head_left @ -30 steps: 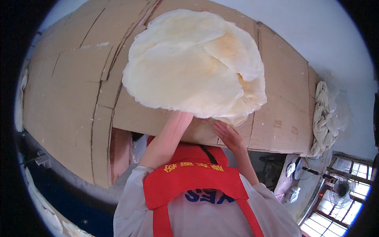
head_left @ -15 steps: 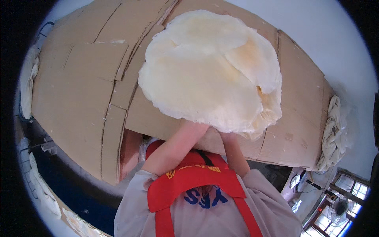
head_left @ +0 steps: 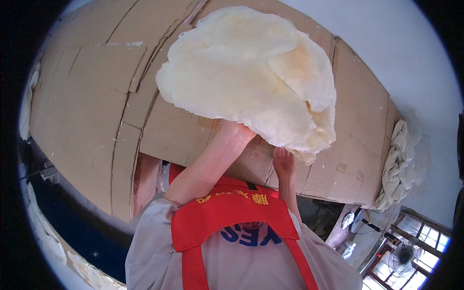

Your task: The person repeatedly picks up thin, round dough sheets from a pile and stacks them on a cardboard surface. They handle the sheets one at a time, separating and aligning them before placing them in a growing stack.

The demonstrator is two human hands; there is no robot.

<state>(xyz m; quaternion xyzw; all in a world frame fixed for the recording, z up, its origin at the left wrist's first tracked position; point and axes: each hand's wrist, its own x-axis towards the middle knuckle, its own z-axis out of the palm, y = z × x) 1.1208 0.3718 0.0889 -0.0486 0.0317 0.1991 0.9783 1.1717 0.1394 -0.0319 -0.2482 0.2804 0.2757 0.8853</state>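
Observation:
A big, roughly round pile of thin cream-coloured sheets [head_left: 237, 77], like soft dough skins, spreads above the cardboard in front of me. Its edges are ragged, and folds gather at its near right. My left hand [head_left: 238, 133] reaches under the near edge and holds it up; the fingers are hidden beneath the sheets. At the near right edge is my right hand [head_left: 283, 163], palm side showing, its fingers side by side and pointing at the sheets. Whether the fingertips touch the lowest sheet I cannot tell.
Brown cardboard [head_left: 79, 125] covers the wide surface, with overlapping seams and a raised flap at the near left. Crumpled cream cloth [head_left: 394, 164] lies at the right end by the white wall. A fan [head_left: 403, 253] stands near a window at the lower right.
The near edge of the sheets has risen, baring more of my left wrist. My right hand has drawn back from underneath, so its palm and fingers now show.

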